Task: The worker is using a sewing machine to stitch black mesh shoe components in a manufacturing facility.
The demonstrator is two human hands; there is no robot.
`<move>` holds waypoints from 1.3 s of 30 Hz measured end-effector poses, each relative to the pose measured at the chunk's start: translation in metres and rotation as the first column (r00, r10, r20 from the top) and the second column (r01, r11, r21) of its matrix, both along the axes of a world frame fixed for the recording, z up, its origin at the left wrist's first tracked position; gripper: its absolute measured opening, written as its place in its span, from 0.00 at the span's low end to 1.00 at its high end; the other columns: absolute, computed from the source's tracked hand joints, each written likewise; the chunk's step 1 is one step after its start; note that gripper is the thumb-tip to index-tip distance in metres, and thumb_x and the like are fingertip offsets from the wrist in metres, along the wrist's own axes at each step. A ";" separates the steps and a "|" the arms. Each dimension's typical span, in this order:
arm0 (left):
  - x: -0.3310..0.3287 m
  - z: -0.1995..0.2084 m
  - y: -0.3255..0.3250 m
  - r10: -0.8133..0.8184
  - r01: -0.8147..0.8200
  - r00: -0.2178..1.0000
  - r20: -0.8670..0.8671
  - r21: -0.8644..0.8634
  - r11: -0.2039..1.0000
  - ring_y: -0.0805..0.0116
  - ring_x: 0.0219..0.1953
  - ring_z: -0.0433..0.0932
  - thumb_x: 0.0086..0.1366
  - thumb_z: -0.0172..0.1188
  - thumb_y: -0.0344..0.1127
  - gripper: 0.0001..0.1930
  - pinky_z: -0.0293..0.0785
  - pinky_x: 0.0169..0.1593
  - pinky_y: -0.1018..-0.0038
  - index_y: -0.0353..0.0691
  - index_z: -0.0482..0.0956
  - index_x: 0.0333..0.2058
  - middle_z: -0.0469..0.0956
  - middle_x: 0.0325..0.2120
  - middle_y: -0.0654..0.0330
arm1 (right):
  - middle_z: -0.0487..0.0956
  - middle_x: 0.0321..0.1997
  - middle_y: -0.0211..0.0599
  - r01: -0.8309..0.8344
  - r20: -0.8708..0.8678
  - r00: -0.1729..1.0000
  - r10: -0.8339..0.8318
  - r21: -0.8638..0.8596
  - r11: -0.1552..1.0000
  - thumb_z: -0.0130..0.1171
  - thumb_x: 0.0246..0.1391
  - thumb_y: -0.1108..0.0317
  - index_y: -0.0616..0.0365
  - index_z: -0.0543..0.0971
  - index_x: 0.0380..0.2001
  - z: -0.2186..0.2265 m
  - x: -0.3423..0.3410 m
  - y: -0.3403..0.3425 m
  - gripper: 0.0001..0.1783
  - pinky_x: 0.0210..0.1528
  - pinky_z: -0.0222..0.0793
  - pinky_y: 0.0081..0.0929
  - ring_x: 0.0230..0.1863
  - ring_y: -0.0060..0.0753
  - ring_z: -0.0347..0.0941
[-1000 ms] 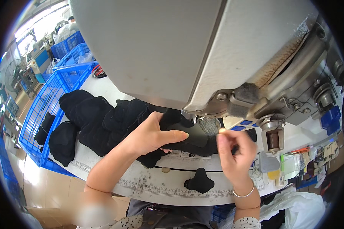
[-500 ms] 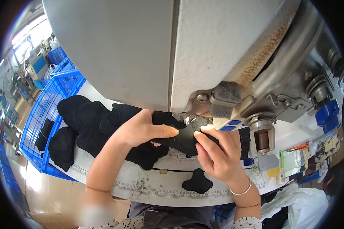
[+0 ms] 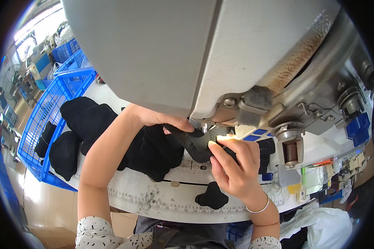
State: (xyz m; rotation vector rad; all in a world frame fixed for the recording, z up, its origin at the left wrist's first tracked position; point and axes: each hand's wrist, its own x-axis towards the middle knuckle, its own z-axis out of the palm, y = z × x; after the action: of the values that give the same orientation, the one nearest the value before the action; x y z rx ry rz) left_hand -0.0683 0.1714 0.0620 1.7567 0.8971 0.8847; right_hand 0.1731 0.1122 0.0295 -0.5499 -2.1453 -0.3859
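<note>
A black fabric piece with a smooth grey inner face lies beneath the sewing machine head, its near edge curled up. My left hand grips its left side; the thumb lies along the fabric close to the needle area, and most of the other fingers are hidden. At the fabric's right side, my right hand pinches the edge with bent fingers near the presser foot. A heap of black fabric pieces spreads left of the machine, partly behind my left forearm. One small black piece rests near the table's front edge.
A blue plastic basket stands at the left, against the white table with its printed ruler. Thread tension parts jut out at the right. Small tools and a yellow container sit beyond. A white plastic bag is at lower right.
My left hand has moved back toward the needle area, its forearm now more stretched out. The fabric's near edge has turned up. My right hand stays nearly in place; the view has shifted slightly.
</note>
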 end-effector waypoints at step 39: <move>0.010 -0.011 0.066 -0.521 0.521 0.850 0.085 -0.287 0.804 0.72 0.19 0.72 0.50 0.68 0.32 0.07 0.65 0.24 0.77 0.37 0.79 0.25 0.75 0.19 0.63 | 0.76 0.41 0.44 0.035 0.048 0.998 -0.042 0.138 0.990 0.53 0.59 0.65 0.64 0.79 0.40 0.010 -0.021 -0.013 0.13 0.47 0.68 0.39 0.43 0.45 0.73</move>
State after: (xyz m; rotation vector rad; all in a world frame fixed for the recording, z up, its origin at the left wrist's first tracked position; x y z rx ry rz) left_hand -0.0579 0.2371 0.0512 1.6091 0.4656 0.3608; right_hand 0.1519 0.0989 0.0397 -0.5089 -2.1399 -0.5700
